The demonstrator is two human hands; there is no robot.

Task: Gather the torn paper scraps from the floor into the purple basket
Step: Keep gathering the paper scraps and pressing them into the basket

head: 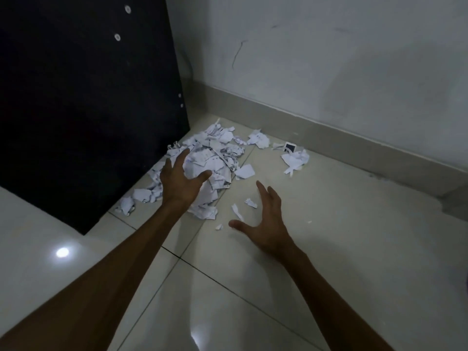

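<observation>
Two bare hands are out over the floor, both mine, both spread wide and holding nothing. My left hand (181, 179) sits just above centre of the frame, palm down over the near edge of the paper pile (207, 163), fingers straight and fanned, thumb stuck out to the right; whether the fingertips touch paper I cannot tell. My right hand (266, 219) is lower and to the right, set on edge with fingers straight and pointing up the frame, thumb splayed left toward three small loose scraps (238, 211) just beside it.

Long axis of that pile runs from lower left to upper right of the frame, along the foot of the dark panel (83, 110) toward the wall (329, 59). It is white paper, torn ragged, crumpled in spots, with faint blue print on some pieces. A second small clump (295, 159) lies apart at right of centre, near the baseboard (354, 148), with a little dark-printed card (289, 148) just above it.

Glossy pale tiles (329, 249) make up the floor, dark grout lines crossing, a light glare at lower left. Both forearms stretch up from the bottom corners, bare. No purple basket shows in this view.
</observation>
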